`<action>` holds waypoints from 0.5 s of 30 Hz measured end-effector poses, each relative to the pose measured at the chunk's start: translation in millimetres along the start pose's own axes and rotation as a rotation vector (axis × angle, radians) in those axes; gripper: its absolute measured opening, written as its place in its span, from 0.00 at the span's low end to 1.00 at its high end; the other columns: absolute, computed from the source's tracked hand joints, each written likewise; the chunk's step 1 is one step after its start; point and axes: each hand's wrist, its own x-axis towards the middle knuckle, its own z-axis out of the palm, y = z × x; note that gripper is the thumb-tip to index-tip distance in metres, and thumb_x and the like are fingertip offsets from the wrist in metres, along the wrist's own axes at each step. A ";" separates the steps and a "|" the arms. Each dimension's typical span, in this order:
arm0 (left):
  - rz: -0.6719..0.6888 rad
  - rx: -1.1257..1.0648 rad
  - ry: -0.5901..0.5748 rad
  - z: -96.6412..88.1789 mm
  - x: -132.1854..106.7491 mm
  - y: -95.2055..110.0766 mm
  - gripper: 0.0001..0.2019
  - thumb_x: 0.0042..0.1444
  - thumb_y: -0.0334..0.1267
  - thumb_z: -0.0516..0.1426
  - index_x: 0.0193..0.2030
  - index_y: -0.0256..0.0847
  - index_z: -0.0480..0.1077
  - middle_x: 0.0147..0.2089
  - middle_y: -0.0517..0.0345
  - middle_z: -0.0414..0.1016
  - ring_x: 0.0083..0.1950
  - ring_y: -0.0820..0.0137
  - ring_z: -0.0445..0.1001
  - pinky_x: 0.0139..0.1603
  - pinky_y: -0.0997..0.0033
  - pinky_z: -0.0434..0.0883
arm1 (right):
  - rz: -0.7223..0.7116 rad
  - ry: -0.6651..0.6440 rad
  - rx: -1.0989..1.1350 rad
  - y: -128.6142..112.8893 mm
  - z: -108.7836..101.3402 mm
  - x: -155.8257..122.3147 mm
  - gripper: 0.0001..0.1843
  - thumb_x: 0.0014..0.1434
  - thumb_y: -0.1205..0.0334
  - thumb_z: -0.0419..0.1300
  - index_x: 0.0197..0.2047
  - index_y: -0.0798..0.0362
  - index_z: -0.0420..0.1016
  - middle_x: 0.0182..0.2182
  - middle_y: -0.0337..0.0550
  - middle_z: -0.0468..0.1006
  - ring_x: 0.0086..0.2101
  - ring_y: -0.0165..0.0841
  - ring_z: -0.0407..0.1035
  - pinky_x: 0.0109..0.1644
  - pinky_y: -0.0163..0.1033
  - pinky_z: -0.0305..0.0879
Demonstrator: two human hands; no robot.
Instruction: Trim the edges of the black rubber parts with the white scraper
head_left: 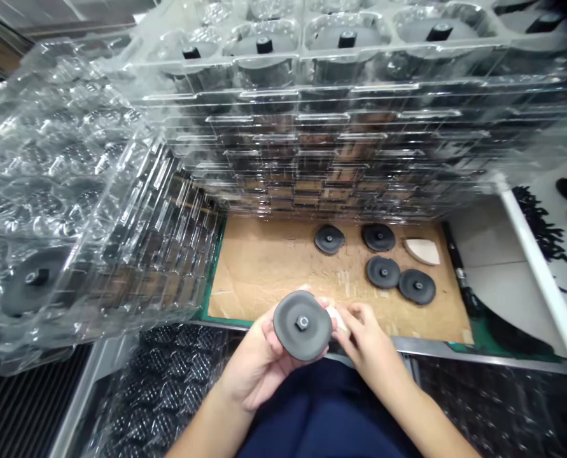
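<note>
My left hand (pixel 259 362) grips a round black rubber-like disc (pixel 290 340) by its edge, its face with a central metal nut turned up toward me. My right hand (pixel 366 337) pinches a small white piece (pixel 339 320), perhaps a pad or cloth, against the disc's right edge. Part of this piece is hidden by the fingers. Beyond my hands, several similar discs lie on the brown cardboard (pixel 259 273), among them a single disc (pixel 329 239) and another disc (pixel 417 286) farther right. Beside them rests a cream-coloured wedge-shaped piece (pixel 422 250).
A tall stack of clear plastic trays (pixel 312 121) stands behind the cardboard, with black discs in its top tray. More clear trays (pixel 63 191) are piled at the left. A white panel edge (pixel 541 267) and small black parts (pixel 541 222) are at the right.
</note>
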 end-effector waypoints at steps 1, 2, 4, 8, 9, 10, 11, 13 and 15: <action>0.002 -0.004 -0.001 -0.8 -0.2 -0.8 0.27 0.38 0.41 0.69 0.49 0.45 0.74 0.52 0.51 0.77 0.48 0.61 0.78 0.43 0.69 0.77 | -0.016 0.002 -0.005 -1.7 -4.9 5.6 0.15 0.61 0.58 0.54 0.47 0.53 0.75 0.36 0.48 0.75 0.32 0.37 0.74 0.34 0.42 0.73; 0.003 -0.008 0.002 -1.2 -0.2 -1.6 0.28 0.37 0.41 0.69 0.49 0.45 0.74 0.51 0.52 0.78 0.48 0.61 0.78 0.42 0.70 0.77 | -0.028 0.012 -0.008 -5.8 -11.7 11.8 0.14 0.62 0.59 0.52 0.45 0.54 0.75 0.35 0.48 0.77 0.33 0.37 0.74 0.36 0.43 0.72; 0.004 -0.002 -0.004 -0.2 -0.1 -3.0 0.29 0.36 0.42 0.70 0.49 0.45 0.74 0.49 0.52 0.79 0.47 0.60 0.78 0.42 0.71 0.77 | -0.045 0.058 -0.004 -23.8 -29.6 23.7 0.13 0.64 0.61 0.51 0.45 0.55 0.74 0.38 0.48 0.79 0.39 0.38 0.74 0.41 0.43 0.71; 0.021 0.074 -0.063 7.6 -0.5 -2.0 0.22 0.40 0.38 0.69 0.45 0.40 0.76 0.42 0.57 0.80 0.44 0.66 0.78 0.45 0.74 0.73 | -0.468 0.182 0.113 -86.9 -66.7 35.1 0.13 0.64 0.67 0.52 0.49 0.48 0.72 0.39 0.40 0.80 0.36 0.31 0.72 0.43 0.38 0.64; 0.027 0.101 -0.065 9.2 -0.9 -1.2 0.19 0.42 0.38 0.68 0.44 0.39 0.77 0.40 0.59 0.80 0.44 0.68 0.78 0.48 0.74 0.72 | -0.598 0.153 0.113 -100.9 -72.7 35.5 0.13 0.65 0.68 0.51 0.48 0.48 0.73 0.36 0.39 0.80 0.32 0.29 0.70 0.39 0.37 0.61; 0.036 0.122 -0.061 10.1 -1.4 -0.5 0.17 0.43 0.37 0.68 0.42 0.38 0.78 0.37 0.60 0.80 0.43 0.69 0.77 0.49 0.74 0.71 | -0.692 0.107 0.114 -111.8 -76.9 35.2 0.14 0.66 0.68 0.50 0.47 0.49 0.74 0.33 0.38 0.80 0.30 0.28 0.68 0.37 0.37 0.59; 0.035 0.135 -0.057 10.3 -2.1 -0.2 0.17 0.43 0.38 0.68 0.41 0.38 0.78 0.36 0.60 0.80 0.43 0.69 0.77 0.50 0.74 0.70 | -0.726 0.049 0.094 -119.4 -79.4 34.7 0.14 0.66 0.69 0.49 0.46 0.49 0.75 0.31 0.38 0.79 0.28 0.28 0.66 0.35 0.37 0.57; 0.006 0.146 -0.053 8.4 -3.7 -1.0 0.19 0.39 0.38 0.69 0.40 0.37 0.78 0.36 0.58 0.80 0.41 0.68 0.77 0.48 0.73 0.72 | -0.647 -0.025 0.004 -126.7 -80.7 33.3 0.15 0.65 0.71 0.50 0.43 0.51 0.76 0.29 0.38 0.78 0.28 0.29 0.65 0.34 0.38 0.54; 0.004 0.161 -0.003 5.3 -5.3 -3.4 0.19 0.38 0.35 0.69 0.40 0.36 0.78 0.38 0.55 0.80 0.42 0.65 0.77 0.47 0.70 0.72 | -0.587 0.001 -0.097 -128.6 -79.1 32.7 0.15 0.65 0.71 0.49 0.42 0.52 0.77 0.28 0.39 0.77 0.27 0.30 0.63 0.34 0.39 0.51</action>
